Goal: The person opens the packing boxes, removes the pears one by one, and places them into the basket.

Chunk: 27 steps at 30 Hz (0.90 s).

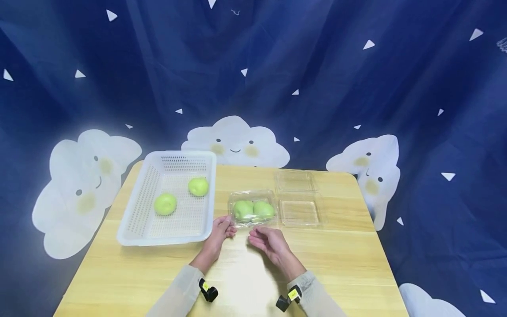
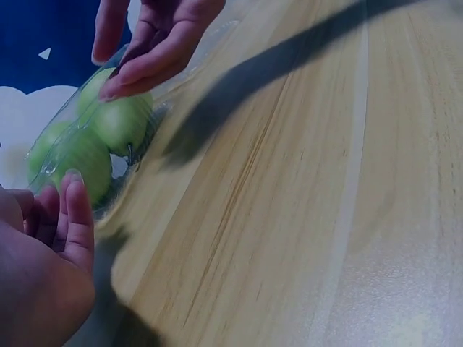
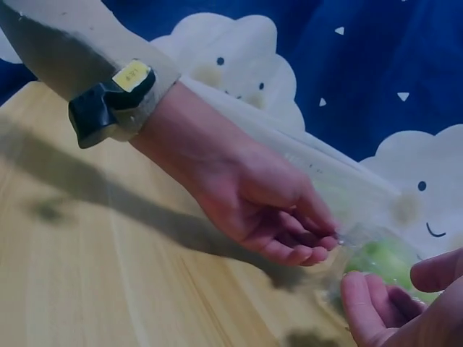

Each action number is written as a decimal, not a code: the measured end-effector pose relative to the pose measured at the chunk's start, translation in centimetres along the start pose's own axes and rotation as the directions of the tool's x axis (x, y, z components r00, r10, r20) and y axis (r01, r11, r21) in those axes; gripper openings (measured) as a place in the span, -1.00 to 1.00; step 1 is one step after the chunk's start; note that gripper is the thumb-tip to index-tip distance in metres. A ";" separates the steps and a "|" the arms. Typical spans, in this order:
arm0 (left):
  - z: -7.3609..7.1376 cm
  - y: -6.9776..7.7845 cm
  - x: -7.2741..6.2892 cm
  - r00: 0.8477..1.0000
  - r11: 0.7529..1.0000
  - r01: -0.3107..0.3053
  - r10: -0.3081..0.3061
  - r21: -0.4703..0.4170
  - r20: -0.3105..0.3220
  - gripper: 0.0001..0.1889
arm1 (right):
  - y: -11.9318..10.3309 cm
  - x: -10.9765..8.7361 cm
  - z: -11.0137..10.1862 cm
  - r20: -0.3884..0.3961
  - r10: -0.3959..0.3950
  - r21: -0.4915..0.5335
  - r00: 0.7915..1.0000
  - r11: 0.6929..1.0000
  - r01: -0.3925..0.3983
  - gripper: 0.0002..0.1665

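Observation:
In the head view a clear plastic box (image 1: 252, 196) with green apples (image 1: 263, 209) inside stands on the table, its lid lying over the fruit. My left hand (image 1: 218, 235) is at the box's front left corner; in the right wrist view the thumb and forefinger of that hand (image 3: 268, 206) meet on the corner's edge. Just in front of the box, towards its right side, is my right hand (image 1: 273, 246), fingers bent loosely and thumb apart from them. The left wrist view has this right hand (image 2: 163, 43) overlapping the box's front, with nothing gripped.
A white perforated basket (image 1: 180, 224) fills the table's left side, holding one green apple (image 1: 165, 204) in its middle and another (image 1: 198, 186) towards the back right. Right of the filled box lies a second clear plastic box (image 1: 301, 212), opened flat. A dark blue curtain (image 1: 253, 97) hangs behind.

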<state>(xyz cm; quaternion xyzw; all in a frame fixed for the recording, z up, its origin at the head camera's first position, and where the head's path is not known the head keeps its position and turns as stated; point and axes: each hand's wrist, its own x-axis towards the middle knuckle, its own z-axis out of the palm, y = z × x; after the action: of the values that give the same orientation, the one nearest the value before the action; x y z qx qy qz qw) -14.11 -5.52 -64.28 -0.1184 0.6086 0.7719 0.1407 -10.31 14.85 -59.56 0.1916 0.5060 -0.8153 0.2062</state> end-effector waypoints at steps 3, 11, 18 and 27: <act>0.1 0.0 0.0 1.000 1.000 0.003 -0.003 0.000 0.012 -0.69 | 0.2 0.1 0.3 -0.010 0.001 0.021 1.000 1.000 0.000 -0.45; 0.3 -0.1 -0.1 0.999 0.999 0.031 -0.030 -0.034 0.034 -0.70 | 0.7 0.4 0.6 0.005 0.016 0.074 1.000 0.997 -0.017 -0.48; 0.2 -0.3 0.1 0.999 0.999 0.030 -0.028 -0.038 0.044 -0.69 | 1.2 0.7 1.0 0.010 0.017 0.113 1.000 0.993 -0.018 -0.49; 0.1 -0.6 0.4 0.998 0.999 0.014 -0.012 -0.038 0.067 -0.70 | 1.8 1.1 1.2 0.012 0.002 0.163 1.000 0.987 -0.004 -0.55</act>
<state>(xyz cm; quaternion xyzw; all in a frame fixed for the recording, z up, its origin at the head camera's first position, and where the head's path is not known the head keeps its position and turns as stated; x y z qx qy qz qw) -14.31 -5.27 -64.98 -0.0992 0.5879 0.7860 0.1636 -10.40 12.91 -61.03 0.2038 0.4363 -0.8547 0.1937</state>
